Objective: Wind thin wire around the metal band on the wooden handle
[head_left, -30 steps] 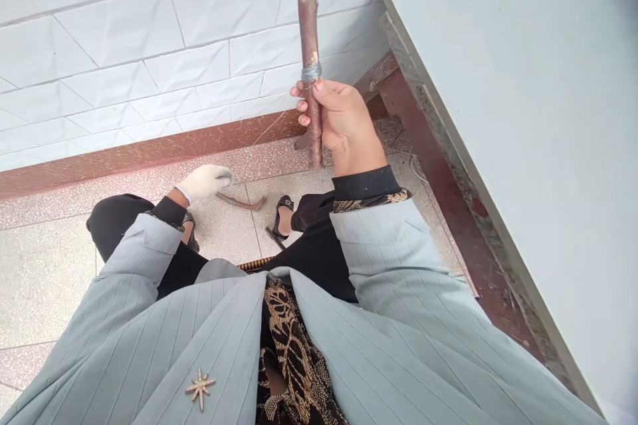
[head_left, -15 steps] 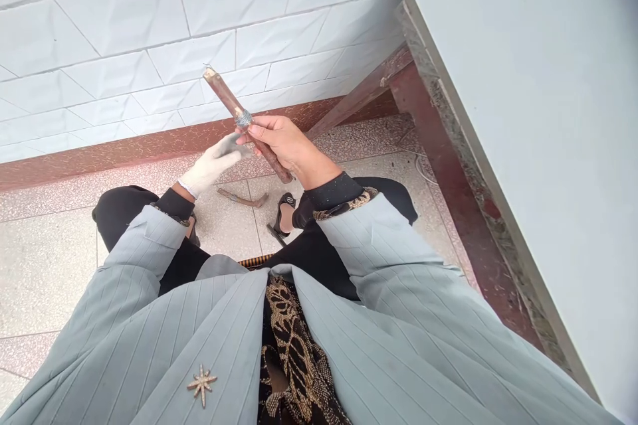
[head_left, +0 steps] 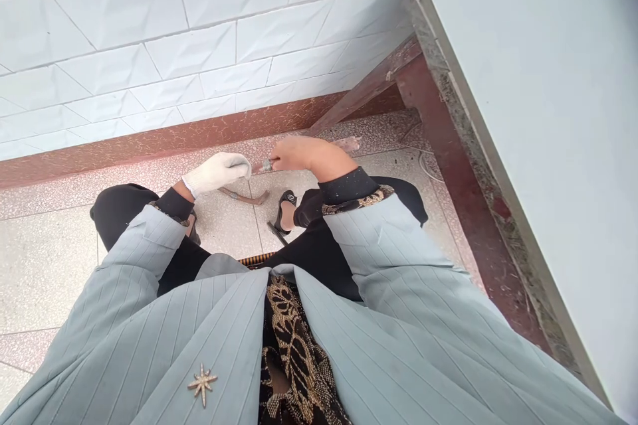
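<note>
A brown wooden stick (head_left: 257, 168) lies nearly level between my hands, with grey wire (head_left: 267, 165) wound around it. My bare right hand (head_left: 294, 153) is closed around the stick just right of the wire. Past that hand, the stick's far end (head_left: 347, 144) shows, slightly blurred. My left hand (head_left: 222, 171), in a white knit glove, has its fingers curled at the stick's left end and hides that tip. On the floor below the gloved hand rests a thin bent branch (head_left: 244, 196), partly covered by the glove.
White wall tiles (head_left: 209, 43) rise ahead above a reddish baseboard (head_left: 164, 139). To my right stands a white-topped table (head_left: 538, 113) with a dark red frame and a slanted brace (head_left: 369, 83). A pale cord (head_left: 429, 166) lies on the speckled floor (head_left: 44, 265) near it.
The stick has swung from steeply slanted to nearly level and come down. My right hand turned over with it, and my gloved left hand has closed at its left end.
</note>
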Demonstrator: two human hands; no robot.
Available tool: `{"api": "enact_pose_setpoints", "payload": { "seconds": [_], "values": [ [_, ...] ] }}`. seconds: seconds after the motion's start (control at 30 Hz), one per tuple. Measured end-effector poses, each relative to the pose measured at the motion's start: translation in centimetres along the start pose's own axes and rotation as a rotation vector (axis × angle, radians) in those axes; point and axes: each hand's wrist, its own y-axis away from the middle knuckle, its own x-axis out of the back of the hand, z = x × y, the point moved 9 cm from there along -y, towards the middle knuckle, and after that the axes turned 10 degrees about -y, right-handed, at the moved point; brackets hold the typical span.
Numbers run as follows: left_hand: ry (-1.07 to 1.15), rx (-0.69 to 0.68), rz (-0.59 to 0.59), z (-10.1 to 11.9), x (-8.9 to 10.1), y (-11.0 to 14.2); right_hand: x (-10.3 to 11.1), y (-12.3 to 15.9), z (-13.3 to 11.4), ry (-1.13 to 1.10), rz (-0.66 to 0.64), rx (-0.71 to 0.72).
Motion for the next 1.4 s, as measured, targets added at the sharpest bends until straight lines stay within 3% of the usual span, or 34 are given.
{"api": "enact_pose_setpoints", "payload": {
  "seconds": [0.07, 0.1, 0.13, 0.17, 0.2, 0.27, 0.33, 0.37, 0.47, 0.53, 0.6, 0.7, 0.83, 0.9, 0.97, 1.03, 1.1, 1.2, 1.3, 1.37, 1.4],
  "values": [
    [-0.082, -0.043, -0.024, -0.1, -0.2, -0.1, -2.8, 1.3, -0.9, -0.033, -0.325, 0.067],
    [-0.081, -0.047, -0.01, -0.3, -0.1, -0.2, -3.4, 2.1, -1.6, -0.121, -0.419, 0.148],
    [-0.048, -0.045, 0.014, -0.6, 0.1, -0.3, -3.4, 3.0, -2.6, -0.252, -0.475, 0.256],
    [0.008, -0.042, 0.041, -0.9, 0.3, -0.3, -2.6, 3.5, -3.5, -0.409, -0.451, 0.379],
    [0.077, -0.037, 0.066, -1.1, 0.5, -0.3, -0.9, 3.7, -3.8, -0.569, -0.33, 0.473],
    [0.203, -0.021, 0.089, -1.3, 0.5, -0.3, 3.0, 3.5, -2.6, -0.841, 0.031, 0.57],
    [0.227, -0.019, 0.075, -0.9, 0.2, -0.3, 5.4, 3.1, -0.3, -0.965, 0.357, 0.538],
    [0.191, -0.036, 0.056, -0.4, 0.0, -0.3, 5.9, 2.8, 0.5, -0.963, 0.46, 0.492],
    [0.034, -0.141, -0.039, 1.5, -0.7, -0.1, 5.9, 1.6, 1.8, -0.697, 0.601, 0.271],
    [-0.047, -0.169, -0.052, 2.1, -0.4, 0.1, 5.6, 1.0, 1.8, -0.393, 0.593, 0.117],
    [-0.126, -0.133, 0.022, 1.9, 0.9, 0.2, 4.7, 0.6, 1.4, -0.14, 0.48, 0.031],
    [-0.225, -0.083, 0.132, 1.2, 3.2, 0.5, 1.6, 0.4, 0.4, 0.023, 0.132, 0.026],
    [-0.234, -0.074, 0.147, 0.2, 4.3, 0.5, -2.8, 2.5, -2.5, -0.106, -0.369, 0.215],
    [-0.217, -0.044, 0.171, -0.5, 4.4, 0.3, -3.1, 4.2, -4.5, -0.289, -0.502, 0.4],
    [-0.198, -0.016, 0.189, -1.0, 4.0, 0.1, -1.3, 4.8, -5.2, -0.498, -0.406, 0.539],
    [-0.163, -0.015, 0.154, -1.1, 2.8, -0.2, 2.1, 4.3, -3.8, -0.692, -0.067, 0.571],
    [-0.11, -0.036, 0.062, -0.8, 1.1, -0.3, 4.8, 3.9, -0.9, -0.819, 0.291, 0.517],
    [-0.113, -0.115, -0.063, 0.3, -0.8, -0.1, 5.7, 3.1, 2.4, -0.725, 0.567, 0.329],
    [-0.224, -0.17, -0.069, 1.0, -0.7, 0.3, 4.5, 2.2, 3.2, -0.37, 0.568, 0.095],
    [-0.281, -0.14, -0.019, 0.8, 0.3, 0.5, 2.3, 1.5, 2.4, -0.178, 0.372, 0.019],
    [-0.301, -0.119, 0.004, 0.6, 0.8, 0.6, 0.7, 1.3, 1.8, -0.125, 0.213, 0.019]
  ]
}}
